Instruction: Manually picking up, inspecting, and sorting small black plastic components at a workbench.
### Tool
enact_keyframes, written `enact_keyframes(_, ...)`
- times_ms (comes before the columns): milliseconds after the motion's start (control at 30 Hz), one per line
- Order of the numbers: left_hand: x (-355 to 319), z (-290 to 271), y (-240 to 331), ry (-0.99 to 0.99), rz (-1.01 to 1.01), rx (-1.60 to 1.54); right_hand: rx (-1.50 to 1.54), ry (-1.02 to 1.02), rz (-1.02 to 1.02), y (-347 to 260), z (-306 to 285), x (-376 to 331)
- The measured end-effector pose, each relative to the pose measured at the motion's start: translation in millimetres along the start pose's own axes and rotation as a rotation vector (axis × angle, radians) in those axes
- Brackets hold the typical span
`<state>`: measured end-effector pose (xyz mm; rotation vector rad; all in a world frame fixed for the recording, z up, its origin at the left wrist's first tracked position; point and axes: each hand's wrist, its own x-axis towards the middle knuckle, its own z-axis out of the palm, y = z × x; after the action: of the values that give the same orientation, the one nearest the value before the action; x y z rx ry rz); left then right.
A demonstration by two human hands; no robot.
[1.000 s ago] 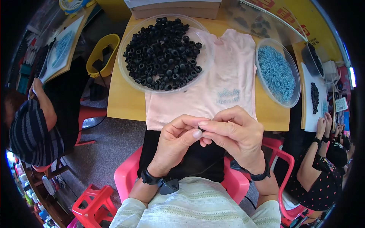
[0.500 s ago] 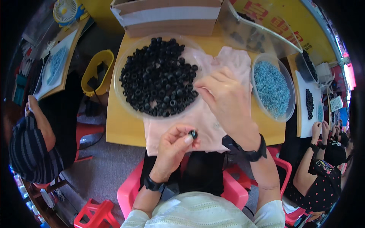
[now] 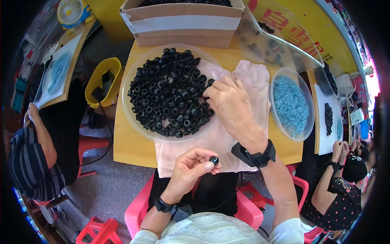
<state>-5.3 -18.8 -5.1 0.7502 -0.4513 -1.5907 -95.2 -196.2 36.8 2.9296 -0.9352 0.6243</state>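
Note:
My left hand (image 3: 190, 169) pinches a small round black cap (image 3: 213, 160) between thumb and fingers, its hollow face turned up with something pale and shiny inside. My right hand (image 3: 233, 106) reaches to the right side of a shallow clear tray (image 3: 129, 118), fingers curled down against a heap of black caps (image 3: 172, 95). Whatever those fingertips have between them is hidden. Right of that hand stands a clear tub (image 3: 276, 124) full of tiny light-blue pieces (image 3: 290, 105). A pale pink cloth (image 3: 174, 152) lies under the tray and my hands.
Behind the tray sits a cardboard box (image 3: 187, 22) holding black parts, beside a tilted clear bin (image 3: 284, 42). A yellow basket (image 3: 92, 75) is at the left. People work at tables on both sides, one in a striped top (image 3: 34, 162). Red stools (image 3: 97, 229) stand below.
My right hand has closed in on the black caps, its fingers curling down. The left hand keeps its cap, now turned more face up. The whole view has shifted slightly.

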Motion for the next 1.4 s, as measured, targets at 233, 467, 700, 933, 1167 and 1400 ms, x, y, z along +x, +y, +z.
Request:
enact_keyframes(233, 0.7, 0.3, -0.8, -0.033, 0.014, 0.018, 0.334, 0.087, 0.135, -11.1, -28.5, -9.3)
enact_keyframes(467, -3.9, 7.5, -1.0, 0.016, 0.106, 0.007, 0.904, -0.009, 0.365, -34.7, -78.6, -62.4)
enact_keyframes(700, -37.1, 41.8, 3.8, 0.028, 0.235, 0.090, 1.292, 0.046, 0.583, -59.2, -99.0, -108.1)
enact_keyframes(933, -62.0, 51.2, 2.5, -0.065, 0.240, 0.080, 1.327, 0.046, 0.450, -69.2, -112.9, -134.0)
enact_keyframes(1167, -72.8, 53.8, -6.0, -0.042, 0.219, 0.103, 1.446, 0.028, 0.451, -71.2, -122.8, -150.6)
enact_keyframes(1400, -76.6, 52.5, -10.7, -0.158, 0.167, -0.005, 1.190, 0.129, 0.240, -72.3, -128.3, -150.7)
